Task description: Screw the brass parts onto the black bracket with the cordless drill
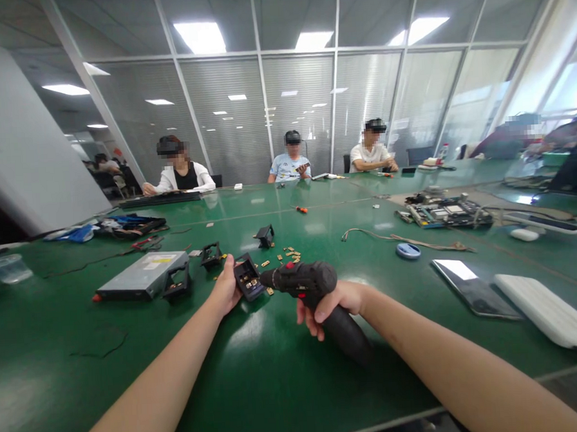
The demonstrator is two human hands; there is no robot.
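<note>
My left hand (pixel 227 287) grips a small black plastic housing (pixel 248 277) by its left side, its open face tilted toward me with brass-coloured metal pieces inside. Wrapped around the handle of a black cordless drill (pixel 305 279) with red details is my right hand (pixel 336 304). The drill points left, its tip at the right edge of the housing; whether it touches a screw I cannot tell. Several small brass pieces (pixel 290 253) lie scattered just behind. More black plastic parts stand close by, one behind (pixel 264 236) and another to the left (pixel 177 283).
A silver disc drive (pixel 144 275) lies left. Toward the right are a blue round lid (pixel 408 251), a phone (pixel 473 287), a white power bank-like block (pixel 549 309), cables and a circuit board (pixel 445 209). An orange screwdriver (pixel 301 209) lies farther back. Several people sit across the green table (pixel 259 398).
</note>
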